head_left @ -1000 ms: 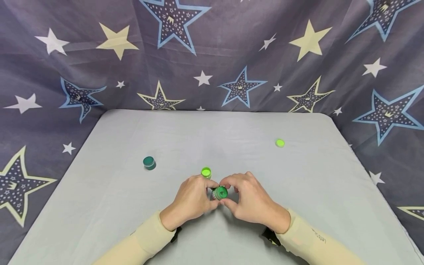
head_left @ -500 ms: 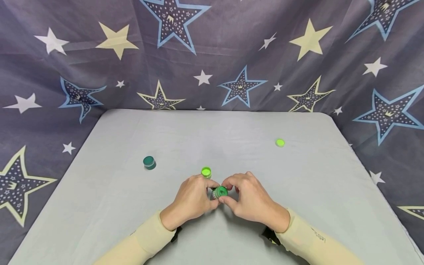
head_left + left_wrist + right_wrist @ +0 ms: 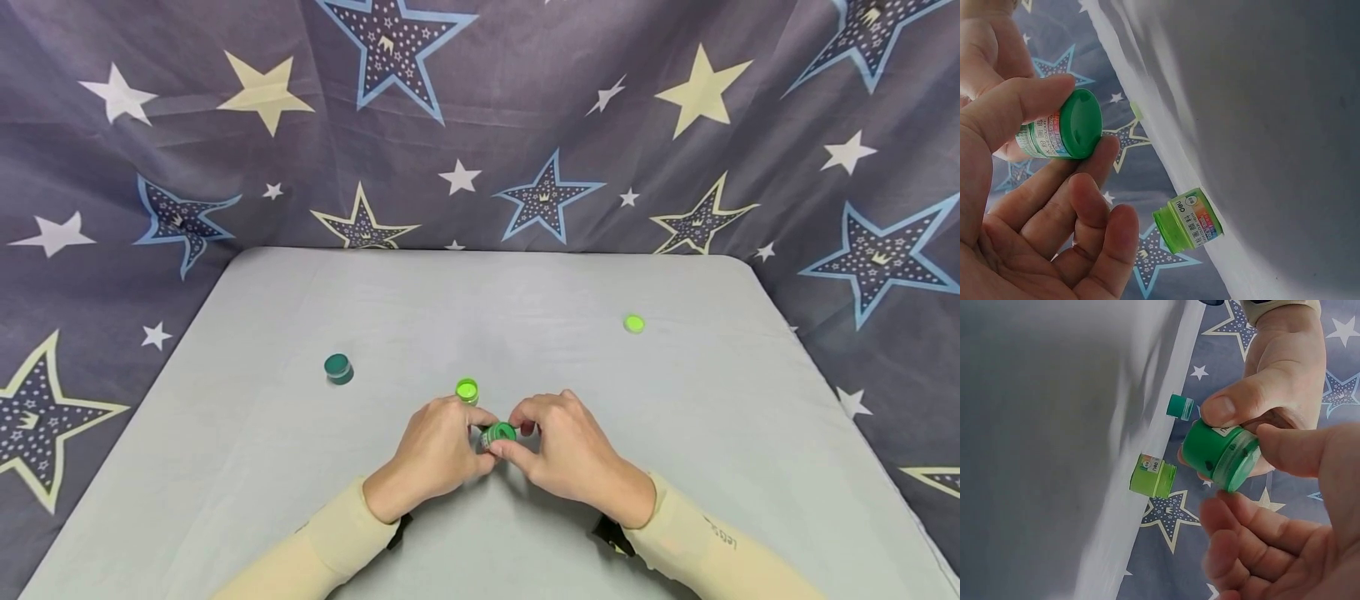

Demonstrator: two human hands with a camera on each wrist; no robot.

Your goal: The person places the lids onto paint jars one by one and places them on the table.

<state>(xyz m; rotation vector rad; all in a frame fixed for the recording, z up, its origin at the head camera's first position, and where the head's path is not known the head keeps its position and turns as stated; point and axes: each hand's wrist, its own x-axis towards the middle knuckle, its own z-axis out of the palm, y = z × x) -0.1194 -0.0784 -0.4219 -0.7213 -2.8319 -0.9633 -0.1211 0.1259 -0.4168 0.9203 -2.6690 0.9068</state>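
Note:
Between both hands is a small green paint jar (image 3: 501, 432) with a printed label, tilted so its lid faces right. My left hand (image 3: 437, 443) grips the jar's body between thumb and fingers. My right hand (image 3: 573, 450) pinches the rim of the green lid (image 3: 1247, 467), thumb on one side and a fingertip on the other. The lid sits on the jar. Just beyond my left hand a light-green paint jar (image 3: 467, 392) stands upright on the table without its lid; its threaded neck (image 3: 1165, 230) shows in the left wrist view.
A dark teal jar (image 3: 338, 368) stands farther left on the grey-covered table (image 3: 405, 308). A light-green lid (image 3: 634, 323) lies toward the back right. Behind the table hangs a dark curtain (image 3: 495, 108) printed with stars.
My right hand's fingers have shifted slightly around the green lid, the thumb coming farther over its near side. My left hand and the other jars stay in place.

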